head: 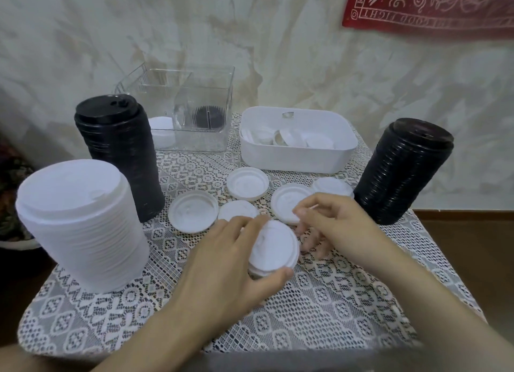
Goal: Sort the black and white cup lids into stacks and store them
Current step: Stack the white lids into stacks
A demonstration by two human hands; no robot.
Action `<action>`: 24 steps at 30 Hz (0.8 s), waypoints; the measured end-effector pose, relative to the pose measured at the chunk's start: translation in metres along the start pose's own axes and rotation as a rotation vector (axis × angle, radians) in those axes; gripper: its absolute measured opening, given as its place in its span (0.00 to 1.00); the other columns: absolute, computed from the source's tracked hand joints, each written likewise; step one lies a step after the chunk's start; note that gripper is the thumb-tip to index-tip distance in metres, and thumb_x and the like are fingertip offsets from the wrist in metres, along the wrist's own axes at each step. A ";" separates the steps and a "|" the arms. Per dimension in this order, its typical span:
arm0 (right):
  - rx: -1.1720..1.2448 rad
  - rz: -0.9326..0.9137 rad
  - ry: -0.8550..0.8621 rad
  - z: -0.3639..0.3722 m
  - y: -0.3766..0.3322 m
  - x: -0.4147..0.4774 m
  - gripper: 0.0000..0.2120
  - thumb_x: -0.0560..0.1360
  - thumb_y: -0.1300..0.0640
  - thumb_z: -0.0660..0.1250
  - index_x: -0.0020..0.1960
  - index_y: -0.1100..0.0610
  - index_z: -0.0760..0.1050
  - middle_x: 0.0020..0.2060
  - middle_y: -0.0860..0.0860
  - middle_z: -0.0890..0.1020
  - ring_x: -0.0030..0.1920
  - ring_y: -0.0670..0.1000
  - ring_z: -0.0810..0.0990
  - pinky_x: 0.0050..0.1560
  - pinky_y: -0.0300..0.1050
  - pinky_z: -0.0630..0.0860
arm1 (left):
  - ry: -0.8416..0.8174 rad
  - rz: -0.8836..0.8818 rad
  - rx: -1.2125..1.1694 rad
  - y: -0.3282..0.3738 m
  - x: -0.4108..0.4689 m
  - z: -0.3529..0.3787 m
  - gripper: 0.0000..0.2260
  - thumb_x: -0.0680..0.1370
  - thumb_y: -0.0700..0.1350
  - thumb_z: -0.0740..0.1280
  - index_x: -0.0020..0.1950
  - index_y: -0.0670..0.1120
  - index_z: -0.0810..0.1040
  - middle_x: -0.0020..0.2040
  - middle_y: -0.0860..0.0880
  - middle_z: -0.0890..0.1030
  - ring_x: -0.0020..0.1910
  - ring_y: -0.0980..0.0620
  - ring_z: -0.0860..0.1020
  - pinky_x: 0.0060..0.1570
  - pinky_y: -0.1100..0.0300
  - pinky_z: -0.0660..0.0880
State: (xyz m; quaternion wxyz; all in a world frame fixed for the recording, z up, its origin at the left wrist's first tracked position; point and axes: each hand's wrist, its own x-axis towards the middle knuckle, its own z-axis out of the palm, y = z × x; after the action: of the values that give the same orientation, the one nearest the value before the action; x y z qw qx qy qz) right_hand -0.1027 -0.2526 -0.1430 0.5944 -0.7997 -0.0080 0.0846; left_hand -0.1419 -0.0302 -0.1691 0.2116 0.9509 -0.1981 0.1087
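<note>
My left hand (236,257) grips a small stack of white lids (274,246) at the table's middle, thumb under its near edge and fingers over its far side. My right hand (331,224) hovers just right of that stack, fingers loosely curled, its fingertips by a loose white lid (289,202). Several more white lids (193,210) lie scattered behind. A tall white lid stack (80,227) stands at the left. One black lid stack (122,154) rises behind it and another black lid stack (403,171) stands at the right.
A white bin (297,160) with several white lids sits at the back. A clear divided container (200,113) beside it holds a few black and white lids. A lace cloth (333,310) covers the small table; its edges drop off left and right.
</note>
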 end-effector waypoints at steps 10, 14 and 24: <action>-0.698 -0.216 0.166 -0.002 0.013 0.011 0.02 0.80 0.47 0.70 0.51 0.44 0.81 0.37 0.41 0.82 0.35 0.41 0.78 0.39 0.38 0.74 | -0.085 0.013 0.064 -0.008 -0.003 0.008 0.42 0.75 0.75 0.57 0.84 0.57 0.54 0.79 0.60 0.64 0.75 0.57 0.60 0.73 0.58 0.62; -0.126 -0.168 0.115 0.001 0.002 0.012 0.09 0.84 0.54 0.65 0.47 0.56 0.77 0.30 0.47 0.78 0.28 0.48 0.74 0.27 0.43 0.73 | -0.105 -0.026 -0.005 -0.012 -0.001 0.006 0.44 0.74 0.75 0.60 0.84 0.58 0.49 0.82 0.63 0.58 0.78 0.60 0.52 0.77 0.60 0.54; -0.238 0.069 0.116 0.002 0.015 0.012 0.06 0.85 0.52 0.61 0.62 0.49 0.72 0.37 0.50 0.82 0.26 0.47 0.76 0.27 0.43 0.73 | -0.220 -0.021 -0.076 -0.023 0.005 -0.001 0.46 0.71 0.72 0.68 0.83 0.59 0.54 0.81 0.63 0.59 0.78 0.62 0.53 0.75 0.63 0.53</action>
State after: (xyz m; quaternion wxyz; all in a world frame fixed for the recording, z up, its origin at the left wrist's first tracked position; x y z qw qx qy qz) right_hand -0.0926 -0.2534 -0.1594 0.4917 -0.8678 0.0439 0.0572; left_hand -0.1277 -0.0122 -0.1748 0.2254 0.9504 -0.2141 -0.0060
